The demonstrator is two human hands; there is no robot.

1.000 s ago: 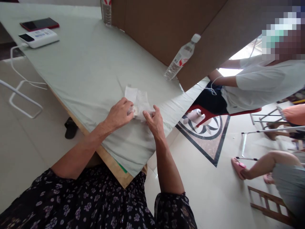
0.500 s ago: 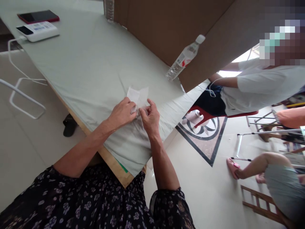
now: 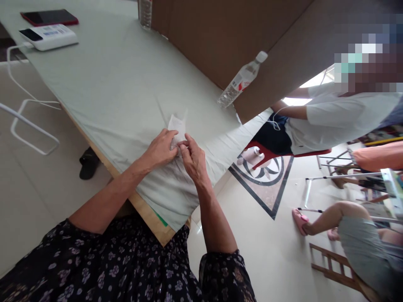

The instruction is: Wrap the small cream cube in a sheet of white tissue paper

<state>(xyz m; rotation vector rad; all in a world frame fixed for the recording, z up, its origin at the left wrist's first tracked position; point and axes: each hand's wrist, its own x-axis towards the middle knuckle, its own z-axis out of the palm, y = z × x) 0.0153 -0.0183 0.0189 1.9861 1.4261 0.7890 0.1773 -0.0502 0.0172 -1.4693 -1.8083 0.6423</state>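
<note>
1. The left grip is bent around the near, crumpled part of a thin white sheet, holding it between thumb and fingers.
2. The right grip faces it just beside, fingers curled and thumb near the fingertips, touching the sheet's near end; whether it pinches the sheet, one cannot tell.
3. The sheet lies between the two grips, its far end sticking out beyond them over the cloth-covered bench.
4. Beyond the right grip and to its right, a clear plastic bottle with a white cap leans against a brown cardboard panel.
5. Well beyond the left grip, to its left, a white device with a dark display sits just nearer than a red-edged phone.
6. Well to the right of both grips sits a person in a white shirt.
</note>
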